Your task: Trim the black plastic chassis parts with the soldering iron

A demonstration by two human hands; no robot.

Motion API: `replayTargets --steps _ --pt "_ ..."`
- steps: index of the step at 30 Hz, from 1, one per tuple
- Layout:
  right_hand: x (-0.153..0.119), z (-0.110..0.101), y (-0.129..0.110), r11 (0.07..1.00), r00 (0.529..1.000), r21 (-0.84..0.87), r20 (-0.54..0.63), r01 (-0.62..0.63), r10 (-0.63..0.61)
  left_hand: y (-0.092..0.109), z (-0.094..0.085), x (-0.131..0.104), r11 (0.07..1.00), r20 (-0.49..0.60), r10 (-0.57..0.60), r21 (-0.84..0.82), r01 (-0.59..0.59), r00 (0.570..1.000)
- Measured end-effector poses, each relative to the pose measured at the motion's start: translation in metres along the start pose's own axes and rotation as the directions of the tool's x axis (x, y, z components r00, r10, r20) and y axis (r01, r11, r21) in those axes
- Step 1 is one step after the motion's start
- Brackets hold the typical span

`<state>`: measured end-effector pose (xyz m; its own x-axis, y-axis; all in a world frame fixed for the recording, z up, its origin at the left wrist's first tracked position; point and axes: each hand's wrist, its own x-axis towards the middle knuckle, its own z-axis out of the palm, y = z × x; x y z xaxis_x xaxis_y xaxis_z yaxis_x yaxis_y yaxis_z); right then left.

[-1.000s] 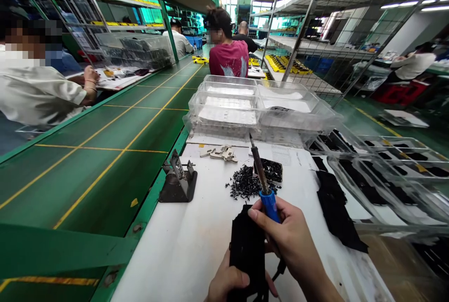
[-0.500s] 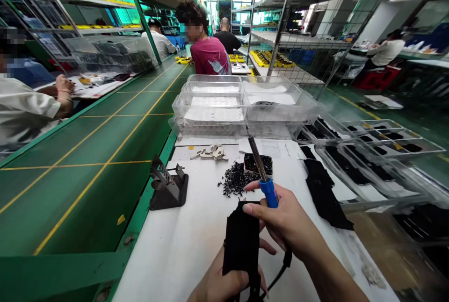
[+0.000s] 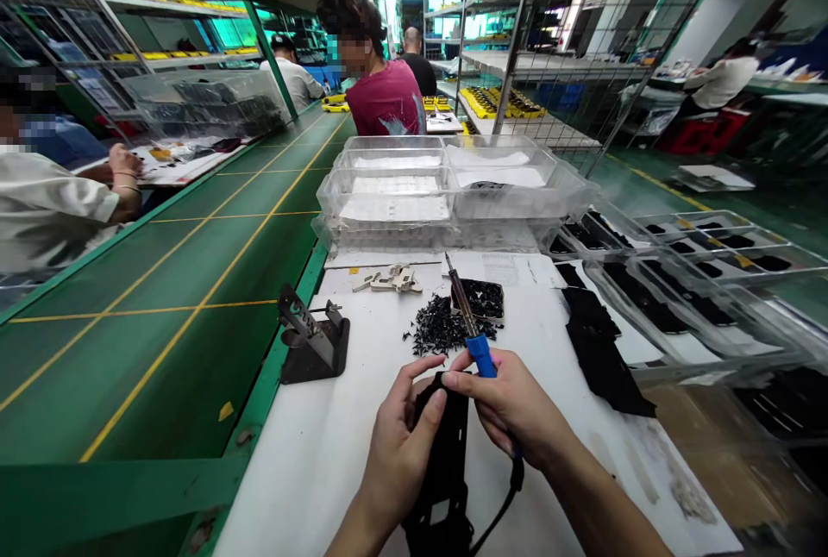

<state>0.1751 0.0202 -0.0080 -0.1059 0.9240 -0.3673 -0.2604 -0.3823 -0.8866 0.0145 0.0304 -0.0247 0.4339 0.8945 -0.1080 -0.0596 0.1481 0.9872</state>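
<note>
A long black flat part (image 3: 446, 453) with cut-outs is held over the white work surface, its lower end toward me. My left hand (image 3: 398, 441) grips its upper left side, thumb on the face and fingers behind. In my right hand (image 3: 517, 406) is a soldering iron (image 3: 479, 355) with a blue handle, its tip pointing up and away. The right thumb and fingertips also touch the part's top edge. Beyond the hands lies a pile of small black pieces (image 3: 435, 328), beside a small box (image 3: 495, 303) of similar pieces.
A metal iron stand (image 3: 314, 346) sits at the left edge, near the green conveyor (image 3: 161, 281). Clear plastic trays (image 3: 388, 234) stand at the back. Black parts (image 3: 599, 350) and more trays lie on the right. Co-workers sit ahead and at left.
My left hand has moved up from the part's lower end to its upper left side. The part has turned, showing its cut-outs. My right hand and the iron have shifted slightly left.
</note>
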Motion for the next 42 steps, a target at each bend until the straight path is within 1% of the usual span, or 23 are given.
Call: replayTargets --steps 4,6,8,10,11,13,15,17,20,22,24,27,29,31,35,39,42 --pt "-0.004 0.001 0.001 0.997 0.999 -0.076 -0.032 0.026 -0.028 -0.005 0.003 -0.006 0.999 -0.033 -0.004 -0.037 0.003 0.999" --pt "-0.008 0.004 -0.001 0.987 0.994 -0.159 -0.091 0.038 -0.053 -0.007 0.005 -0.009 0.998 -0.040 -0.013 -0.055 0.010 0.999" --pt "-0.011 0.007 0.000 0.958 0.975 -0.278 -0.186 0.069 -0.124 -0.008 0.005 -0.010 0.998 -0.052 -0.021 -0.059 0.018 0.998" --pt "-0.015 0.011 0.004 0.898 0.936 -0.422 -0.251 0.125 -0.249 -0.011 0.005 -0.011 0.998 -0.059 -0.033 -0.057 0.029 0.998" --pt "-0.016 0.013 0.007 0.855 0.915 -0.493 -0.252 0.160 -0.316 -0.012 0.006 -0.011 0.998 -0.068 -0.036 -0.050 0.032 0.997" --pt "-0.017 0.015 0.014 0.762 0.877 -0.605 -0.210 0.230 -0.432 -0.014 0.006 -0.010 0.999 -0.096 -0.041 -0.038 0.037 0.995" --pt "-0.017 0.015 0.022 0.689 0.854 -0.668 -0.153 0.282 -0.497 -0.015 0.007 -0.010 0.998 -0.121 -0.048 -0.035 0.045 0.991" --pt "-0.017 0.014 0.026 0.643 0.842 -0.698 -0.107 0.315 -0.529 -0.015 0.008 -0.010 0.998 -0.126 -0.053 -0.051 0.047 0.991" --pt "-0.016 0.011 0.026 0.631 0.865 -0.707 -0.055 0.320 -0.499 -0.013 0.010 -0.012 0.992 -0.108 -0.055 -0.123 0.041 0.993" --pt "-0.016 0.011 0.023 0.655 0.891 -0.696 -0.048 0.294 -0.451 -0.014 0.010 -0.013 0.982 -0.097 -0.065 -0.180 0.047 0.993" --pt "-0.016 0.012 0.021 0.715 0.911 -0.653 -0.092 0.250 -0.402 -0.016 0.011 -0.014 0.975 -0.096 -0.077 -0.215 0.055 0.992" --pt "-0.017 0.014 0.019 0.849 0.934 -0.504 -0.201 0.159 -0.294 -0.020 0.010 -0.015 0.973 -0.101 -0.080 -0.225 0.056 0.992" --pt "-0.016 0.016 0.019 0.897 0.948 -0.428 -0.225 0.110 -0.224 -0.022 0.010 -0.016 0.973 -0.106 -0.075 -0.224 0.050 0.991" --pt "-0.015 0.019 0.020 0.903 0.955 -0.420 -0.218 0.097 -0.204 -0.021 0.010 -0.017 0.973 -0.112 -0.053 -0.230 0.026 0.992" --pt "-0.013 0.025 0.022 0.865 0.949 -0.490 -0.206 0.110 -0.237 -0.017 0.009 -0.019 0.961 -0.113 -0.009 -0.276 -0.022 0.994" --pt "-0.014 0.029 0.023 0.835 0.946 -0.536 -0.194 0.120 -0.261 -0.015 0.006 -0.021 0.952 -0.096 -0.011 -0.304 -0.019 0.995" --pt "-0.015 0.028 0.022 0.837 0.947 -0.536 -0.197 0.113 -0.254 -0.017 0.004 -0.021 0.962 -0.091 -0.002 -0.272 -0.023 0.996"
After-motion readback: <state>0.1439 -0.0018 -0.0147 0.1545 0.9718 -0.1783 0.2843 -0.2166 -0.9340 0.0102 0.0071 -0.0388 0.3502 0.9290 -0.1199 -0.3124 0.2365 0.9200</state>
